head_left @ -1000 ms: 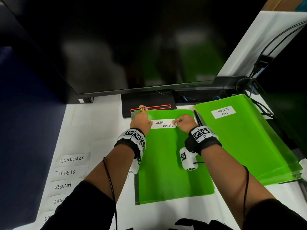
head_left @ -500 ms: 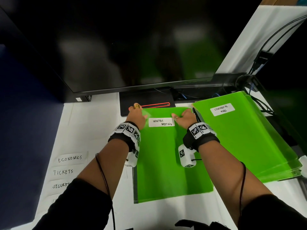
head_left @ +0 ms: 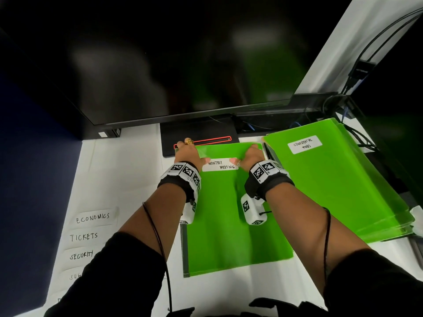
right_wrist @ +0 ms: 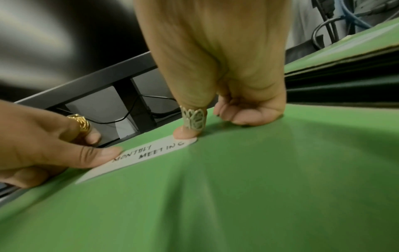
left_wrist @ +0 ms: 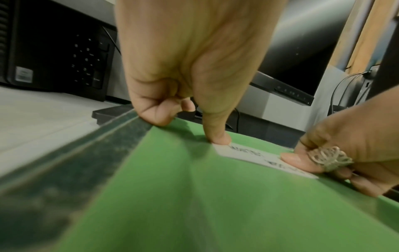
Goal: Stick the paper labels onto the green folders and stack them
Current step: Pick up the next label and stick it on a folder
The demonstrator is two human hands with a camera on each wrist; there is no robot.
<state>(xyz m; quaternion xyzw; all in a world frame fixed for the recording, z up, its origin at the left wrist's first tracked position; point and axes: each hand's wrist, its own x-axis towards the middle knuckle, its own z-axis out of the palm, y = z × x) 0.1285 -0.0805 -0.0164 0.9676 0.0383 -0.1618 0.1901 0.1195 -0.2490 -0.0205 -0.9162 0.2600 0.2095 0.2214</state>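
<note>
A green folder [head_left: 229, 213] lies flat on the white table in front of me, with the white label "MONTHLY MEETING" [head_left: 220, 165] near its top edge. My left hand [head_left: 188, 154] grips the folder's top left corner: its thumb presses the label's left end [left_wrist: 248, 154] and its curled fingers sit at the edge. At the top right corner my right hand [head_left: 249, 156] does the same, with its ringed thumb on the label's right end [right_wrist: 146, 153]. A stack of green folders [head_left: 332, 179] to the right has "CONFIDENTIAL FUNDS" [head_left: 304, 144] on top.
Several loose labels [head_left: 92, 218] (ECONOMICS, TICKETS, SECURITY) lie at the table's left. A large dark monitor [head_left: 183, 65] overhangs the back, and its black base [head_left: 199, 133] sits just beyond the folder. Cables [head_left: 357, 138] run behind the stack.
Both hands have slid apart from over the label toward the folder's top corners. Their thumbs now rest on the label's two ends.
</note>
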